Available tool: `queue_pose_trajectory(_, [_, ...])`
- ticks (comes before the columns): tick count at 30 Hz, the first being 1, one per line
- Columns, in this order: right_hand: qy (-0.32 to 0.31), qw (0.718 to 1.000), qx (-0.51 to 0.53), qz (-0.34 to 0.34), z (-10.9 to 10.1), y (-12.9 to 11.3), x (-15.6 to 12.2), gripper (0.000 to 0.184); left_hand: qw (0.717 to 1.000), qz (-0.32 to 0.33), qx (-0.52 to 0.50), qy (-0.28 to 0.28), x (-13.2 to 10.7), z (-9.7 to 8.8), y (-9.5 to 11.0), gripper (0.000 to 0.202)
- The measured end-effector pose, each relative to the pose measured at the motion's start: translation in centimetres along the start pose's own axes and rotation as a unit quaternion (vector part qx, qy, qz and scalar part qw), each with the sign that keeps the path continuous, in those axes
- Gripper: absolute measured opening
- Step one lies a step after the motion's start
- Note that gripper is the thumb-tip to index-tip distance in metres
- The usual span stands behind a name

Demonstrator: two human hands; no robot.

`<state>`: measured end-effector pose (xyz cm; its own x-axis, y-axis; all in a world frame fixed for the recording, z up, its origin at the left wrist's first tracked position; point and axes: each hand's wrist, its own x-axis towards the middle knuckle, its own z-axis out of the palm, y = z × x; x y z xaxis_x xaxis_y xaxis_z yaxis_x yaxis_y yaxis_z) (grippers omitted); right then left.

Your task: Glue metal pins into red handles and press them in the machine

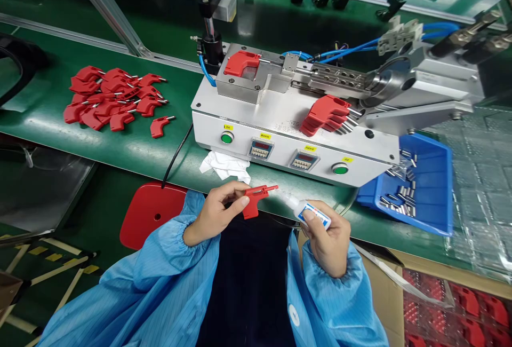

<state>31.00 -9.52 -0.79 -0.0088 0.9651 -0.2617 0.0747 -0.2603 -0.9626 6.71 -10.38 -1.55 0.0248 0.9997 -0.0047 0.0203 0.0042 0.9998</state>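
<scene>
My left hand (218, 212) is closed on a red plastic handle part (256, 200), held level near the bench's front edge. My right hand (330, 237) grips a small white glue bottle (308, 211) with a blue label. The bottle's nozzle touches the tip of the red part. Both arms wear blue sleeves. Behind the hands stands a grey press machine (280, 123) with one red part (241, 62) seated in its fixture and a stack of red parts (326, 115) lying on its top plate.
A pile of red parts with metal pins (114, 99) lies on the green belt at left. A blue tray (424, 189) of metal pins sits at right. Crumpled white tissue (226, 165), a red stool (150, 213) and a cardboard box of red parts (460, 309) are nearby.
</scene>
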Motion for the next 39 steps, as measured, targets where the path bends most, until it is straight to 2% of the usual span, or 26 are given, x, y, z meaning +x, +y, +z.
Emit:
queue_pose_trajectory(5, [0.008,0.998,-0.045,-0.038,0.1,-0.5,0.1,0.037,1.000,-0.004,-0.001,0.001,0.0,0.0,0.0,0.017])
queue_pose_trajectory(11, [0.013,0.992,-0.099,-0.073,0.6,-1.9,0.1,0.025,1.000,-0.009,0.000,0.004,0.0,0.0,0.1,0.017])
queue_pose_trajectory(17, [0.024,0.986,-0.131,-0.101,0.8,-1.6,-0.2,0.021,1.000,-0.015,-0.005,0.003,-0.1,0.0,-0.1,0.016])
queue_pose_trajectory(19, [0.026,0.989,-0.112,-0.094,0.6,-1.2,-0.2,0.024,1.000,-0.020,-0.011,0.007,-0.1,0.0,-0.1,0.016])
queue_pose_trajectory(22, [0.006,0.997,-0.020,-0.073,-0.1,-0.7,0.1,0.033,0.998,-0.047,-0.022,0.026,0.0,-0.1,-0.3,0.021])
queue_pose_trajectory(26, [-0.053,0.997,0.036,-0.041,-0.8,0.2,1.3,0.038,0.989,-0.130,-0.068,0.033,0.1,-0.3,-0.7,0.038])
queue_pose_trajectory(29, [-0.080,0.995,-0.022,-0.053,-0.3,2.4,2.0,0.033,0.969,-0.206,-0.131,0.030,-0.3,-0.3,-1.0,0.051])
queue_pose_trajectory(32, [-0.067,0.981,-0.145,-0.113,0.4,5.5,2.3,0.019,0.954,-0.246,-0.158,0.060,-0.7,-0.5,-1.3,0.056])
queue_pose_trajectory(34, [-0.052,0.965,-0.212,-0.144,0.2,6.7,2.2,0.018,0.947,-0.264,-0.168,0.078,-0.9,-0.9,-1.5,0.058])
queue_pose_trajectory(36, [-0.048,0.952,-0.255,-0.165,-0.7,6.2,1.7,0.032,0.939,-0.283,-0.174,0.089,-1.0,-1.5,-1.8,0.063])
queue_pose_trajectory(38, [-0.045,0.940,-0.281,-0.187,-2.9,4.1,1.2,0.041,0.933,-0.300,-0.174,0.100,-1.1,-2.2,-2.1,0.070])
queue_pose_trajectory(39, [-0.035,0.935,-0.294,-0.198,-4.4,2.7,1.2,0.039,0.930,-0.307,-0.172,0.108,-1.2,-2.6,-2.2,0.072])
